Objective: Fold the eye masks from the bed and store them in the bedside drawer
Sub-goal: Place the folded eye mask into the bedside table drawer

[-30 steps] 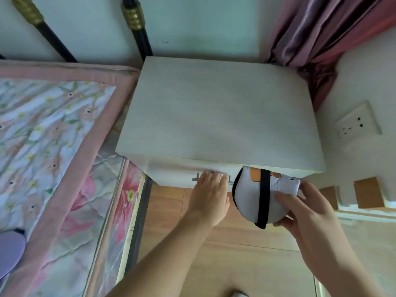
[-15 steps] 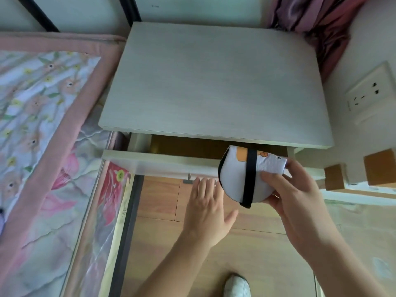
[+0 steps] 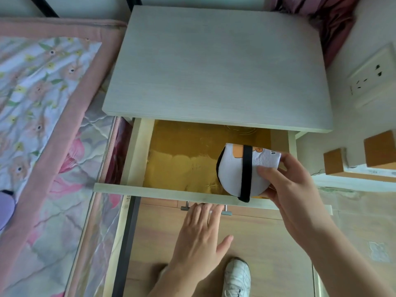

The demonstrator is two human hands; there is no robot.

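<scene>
My right hand [image 3: 293,189] holds a folded white eye mask [image 3: 233,170] with an orange print and a black strap, above the right part of the open bedside drawer [image 3: 132,155]. The drawer is pulled out far and shows a shiny golden lining with nothing lying on it. My left hand [image 3: 199,236] is flat with fingers spread, its fingertips at the metal handle [image 3: 185,207] under the drawer front. A purple eye mask [image 3: 5,207] lies on the bed at the left edge, mostly cut off by the frame.
The pale wooden nightstand top [image 3: 216,65] is above the drawer. The floral quilt with pink border [image 3: 42,116] fills the left. A wall socket [image 3: 368,80] and wooden blocks [image 3: 379,148] are at the right. My white shoe [image 3: 236,277] stands on the wooden floor.
The drawer went from shut to pulled far out by my left hand. My right hand has carried the folded mask over the drawer's right part. My left hand has loosened from the handle.
</scene>
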